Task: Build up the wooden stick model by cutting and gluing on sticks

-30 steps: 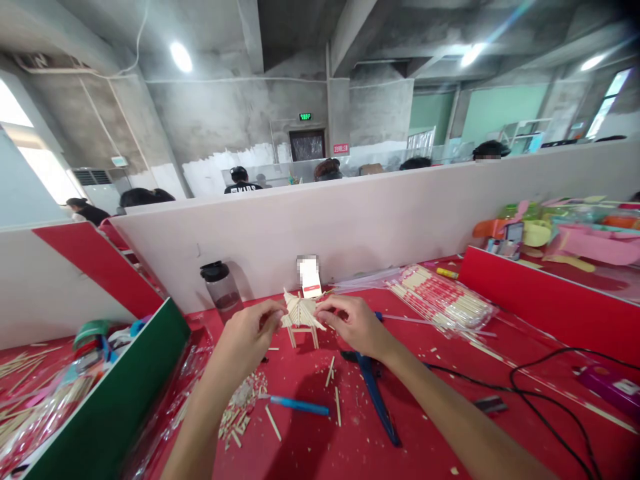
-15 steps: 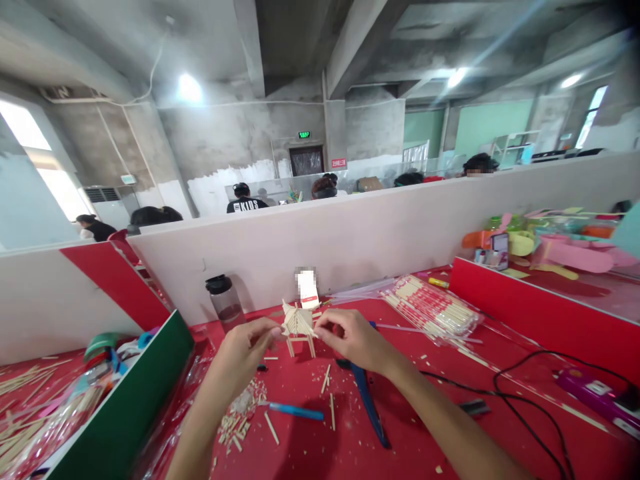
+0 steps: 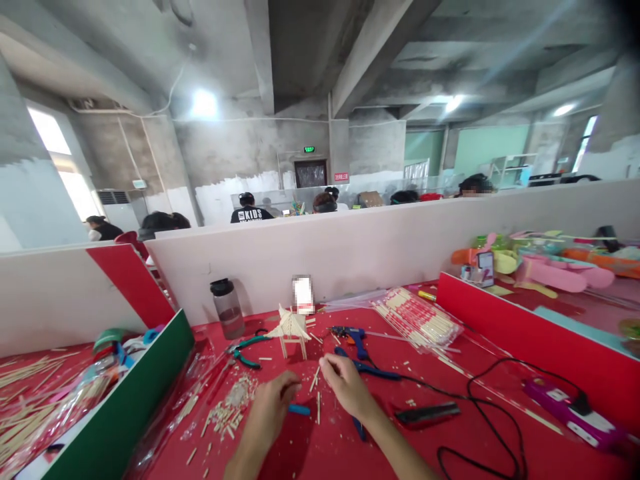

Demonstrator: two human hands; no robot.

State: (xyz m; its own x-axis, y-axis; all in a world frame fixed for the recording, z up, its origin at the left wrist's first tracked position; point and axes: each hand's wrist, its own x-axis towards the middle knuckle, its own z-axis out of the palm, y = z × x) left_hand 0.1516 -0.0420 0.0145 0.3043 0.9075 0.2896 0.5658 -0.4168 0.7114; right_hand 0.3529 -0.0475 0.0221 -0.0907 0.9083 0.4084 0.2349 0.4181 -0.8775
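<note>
A small pavilion model made of pale wooden sticks (image 3: 292, 327) stands on its legs on the red tabletop, with no hand touching it. My left hand (image 3: 273, 403) hovers in front of it, fingers curled in and nothing visible in them. Beneath its fingertips, part of a blue pen-like tool (image 3: 299, 409) shows. My right hand (image 3: 346, 387) is also loosely closed, with no object seen in it, to the right of some loose sticks (image 3: 319, 408). Its fingers are close to a blue-handled tool (image 3: 377, 371), which the hand partly covers. Behind lies a blue glue gun (image 3: 354, 339).
Green-handled pliers (image 3: 250, 348) lie left of the model, near scraps of cut sticks (image 3: 227, 413). A bottle (image 3: 227, 310) and a phone (image 3: 303, 297) stand by the white partition. Bundled sticks (image 3: 420, 319), a black cable (image 3: 473, 393) and a purple power strip (image 3: 570, 413) are right.
Both hands have let go of the stick model and drawn back toward me. The model stays standing on the table. The view has shifted, so the pliers and glue gun now show.
</note>
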